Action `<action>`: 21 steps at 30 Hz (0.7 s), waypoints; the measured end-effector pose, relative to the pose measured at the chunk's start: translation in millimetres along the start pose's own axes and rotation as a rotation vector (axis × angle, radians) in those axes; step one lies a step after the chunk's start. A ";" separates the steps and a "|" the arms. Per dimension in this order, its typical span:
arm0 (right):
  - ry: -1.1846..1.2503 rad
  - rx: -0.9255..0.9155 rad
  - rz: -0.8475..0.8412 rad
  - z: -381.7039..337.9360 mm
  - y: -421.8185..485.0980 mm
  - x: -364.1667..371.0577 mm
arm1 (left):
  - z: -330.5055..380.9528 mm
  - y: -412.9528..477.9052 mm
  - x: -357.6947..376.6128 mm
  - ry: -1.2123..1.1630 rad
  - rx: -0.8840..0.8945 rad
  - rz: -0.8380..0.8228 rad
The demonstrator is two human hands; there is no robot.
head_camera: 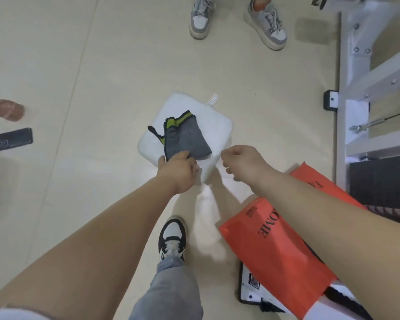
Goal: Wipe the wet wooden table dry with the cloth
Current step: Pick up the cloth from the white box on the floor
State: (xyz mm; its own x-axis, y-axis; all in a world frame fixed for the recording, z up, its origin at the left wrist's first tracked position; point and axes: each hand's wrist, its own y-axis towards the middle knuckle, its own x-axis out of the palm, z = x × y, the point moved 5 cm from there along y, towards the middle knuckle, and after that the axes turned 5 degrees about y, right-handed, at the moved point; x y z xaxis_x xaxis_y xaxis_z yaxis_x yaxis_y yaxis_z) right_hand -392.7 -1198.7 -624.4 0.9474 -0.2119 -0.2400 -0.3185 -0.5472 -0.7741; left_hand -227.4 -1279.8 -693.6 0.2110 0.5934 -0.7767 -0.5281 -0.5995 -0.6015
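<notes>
A folded grey cloth with a yellow-green and black edge lies on a white padded cushion on the floor. My left hand reaches down to the cloth's near edge and pinches it between thumb and fingers. My right hand hovers just right of the cushion's near corner, fingers curled, holding nothing that I can see. No wooden table shows in this view.
Orange plastic bags lie at lower right beside a white metal frame. Another person's two sneakers stand at the top. A black phone and a brown slipper lie at left. My own shoe is below the cushion.
</notes>
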 end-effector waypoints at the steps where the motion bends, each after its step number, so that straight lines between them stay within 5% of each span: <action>1: 0.026 0.039 0.007 3.8 -12.0 -6.2 | 11.4 -12.2 -9.6 -0.068 0.007 0.019; 6: 0.253 0.297 -0.044 26.1 -117.7 -45.1 | 94.3 -129.5 -56.9 -0.763 -0.185 0.056; 11: 0.432 0.364 -0.044 51.0 -269.0 -92.2 | 209.3 -277.7 -72.7 -0.995 -0.404 0.160; 21: 0.466 0.182 0.060 69.3 -496.7 -219.6 | 383.5 -467.7 -158.5 -1.061 -0.102 0.062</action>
State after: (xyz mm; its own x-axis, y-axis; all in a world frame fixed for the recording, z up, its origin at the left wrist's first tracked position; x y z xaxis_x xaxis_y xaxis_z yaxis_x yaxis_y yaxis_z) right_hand -440.3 -824.3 -227.8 0.7989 -0.6006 -0.0320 -0.3215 -0.3815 -0.8666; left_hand -329.3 -887.5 -217.5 -0.6640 0.6949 -0.2760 -0.4319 -0.6578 -0.6171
